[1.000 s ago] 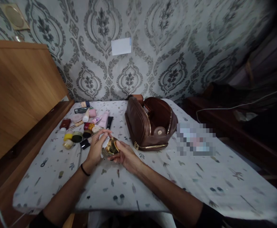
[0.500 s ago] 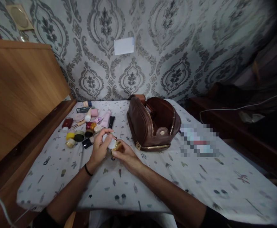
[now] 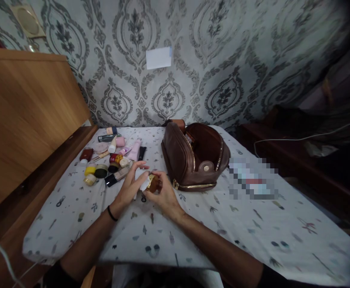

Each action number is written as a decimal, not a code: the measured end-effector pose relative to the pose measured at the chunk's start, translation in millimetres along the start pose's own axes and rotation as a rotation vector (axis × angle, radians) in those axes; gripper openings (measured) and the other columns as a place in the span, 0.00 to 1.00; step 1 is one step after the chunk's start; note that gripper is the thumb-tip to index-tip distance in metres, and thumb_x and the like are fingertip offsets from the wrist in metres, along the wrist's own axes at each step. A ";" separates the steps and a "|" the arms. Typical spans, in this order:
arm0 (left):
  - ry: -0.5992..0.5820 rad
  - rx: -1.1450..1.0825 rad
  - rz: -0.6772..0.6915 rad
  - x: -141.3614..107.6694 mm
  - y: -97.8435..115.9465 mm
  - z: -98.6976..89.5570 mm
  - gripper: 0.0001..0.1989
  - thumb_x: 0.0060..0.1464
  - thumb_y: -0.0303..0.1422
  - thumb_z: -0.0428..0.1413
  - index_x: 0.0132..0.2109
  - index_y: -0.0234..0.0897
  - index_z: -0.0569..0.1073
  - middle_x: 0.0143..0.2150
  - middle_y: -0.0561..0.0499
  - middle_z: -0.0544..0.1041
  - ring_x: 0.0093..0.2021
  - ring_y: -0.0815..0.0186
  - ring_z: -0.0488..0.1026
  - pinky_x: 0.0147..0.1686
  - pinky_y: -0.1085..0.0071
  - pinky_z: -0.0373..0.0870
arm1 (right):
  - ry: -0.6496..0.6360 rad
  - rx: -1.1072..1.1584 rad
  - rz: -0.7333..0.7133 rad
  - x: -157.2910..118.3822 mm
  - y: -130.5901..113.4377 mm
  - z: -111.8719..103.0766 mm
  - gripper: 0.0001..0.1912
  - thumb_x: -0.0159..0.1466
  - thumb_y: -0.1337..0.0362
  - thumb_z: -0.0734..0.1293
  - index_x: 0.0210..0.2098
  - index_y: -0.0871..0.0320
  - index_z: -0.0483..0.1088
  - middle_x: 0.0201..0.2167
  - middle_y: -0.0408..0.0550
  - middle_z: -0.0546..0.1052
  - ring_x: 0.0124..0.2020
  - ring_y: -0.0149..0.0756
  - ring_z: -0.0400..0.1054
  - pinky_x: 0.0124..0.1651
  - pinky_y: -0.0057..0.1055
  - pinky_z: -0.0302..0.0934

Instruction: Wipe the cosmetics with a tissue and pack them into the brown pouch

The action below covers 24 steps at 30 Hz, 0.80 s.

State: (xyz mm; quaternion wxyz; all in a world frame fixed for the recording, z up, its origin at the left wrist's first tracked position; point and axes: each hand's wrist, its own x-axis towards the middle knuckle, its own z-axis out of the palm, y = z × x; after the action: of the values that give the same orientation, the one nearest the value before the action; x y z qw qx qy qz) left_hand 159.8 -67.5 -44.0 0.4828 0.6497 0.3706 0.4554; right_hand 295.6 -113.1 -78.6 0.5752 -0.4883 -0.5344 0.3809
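My left hand [image 3: 129,187] pinches a white tissue or cloth [image 3: 141,179], pressed against a small amber and gold jar. That jar [image 3: 153,183] is gripped by the fingers of my right hand [image 3: 165,198]. Both hands are close together above the patterned tablecloth [image 3: 151,232]. Just left of them lies a beige tube with a black cap [image 3: 116,176]. Behind and to the right of my hands stands a brown leather bag [image 3: 190,160], unzipped, with small items inside that I cannot make out.
Several cosmetics lie at the left, including a green-lidded jar [image 3: 101,171], a yellow jar [image 3: 90,171], a pink tube [image 3: 135,149] and a dark red bottle [image 3: 86,155]. A wooden cabinet [image 3: 31,104] borders the left. Right of the bag is a blurred-out item [image 3: 253,180].
The jar and the white tissue have shifted slightly to the right with both hands. More of the amber jar now shows, and the beige tube is less covered.
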 end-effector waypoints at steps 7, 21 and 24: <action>0.058 -0.003 -0.066 3.2 -3.8 -1.2 0.16 0.58 0.44 0.57 0.50 0.42 0.74 0.48 0.49 0.75 0.49 0.60 0.71 0.49 0.67 0.67 | -0.028 -0.191 -0.321 -3.5 -5.0 -5.6 0.29 0.56 0.69 0.71 0.56 0.52 0.67 0.54 0.53 0.73 0.58 0.46 0.66 0.62 0.46 0.59; 0.340 -0.078 0.035 4.7 -8.1 3.5 0.09 0.59 0.41 0.54 0.37 0.41 0.71 0.40 0.52 0.75 0.43 0.64 0.72 0.46 0.70 0.67 | -0.106 0.052 0.167 -1.8 -2.9 0.4 0.37 0.50 0.52 0.77 0.54 0.54 0.62 0.41 0.48 0.75 0.32 0.38 0.72 0.33 0.35 0.67; 0.321 -0.038 0.077 3.2 -5.1 4.1 0.09 0.61 0.41 0.52 0.39 0.41 0.71 0.39 0.52 0.77 0.41 0.65 0.72 0.44 0.71 0.68 | -0.170 0.219 0.241 -2.3 -7.9 2.8 0.35 0.52 0.50 0.76 0.52 0.53 0.60 0.38 0.46 0.75 0.26 0.34 0.71 0.25 0.29 0.62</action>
State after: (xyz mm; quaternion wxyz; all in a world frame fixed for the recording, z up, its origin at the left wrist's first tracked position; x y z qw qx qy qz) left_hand 164.5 -64.4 -48.7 0.4117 0.5733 0.4090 0.5784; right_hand 291.9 -116.7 -71.7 0.5280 -0.4491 -0.4741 0.5429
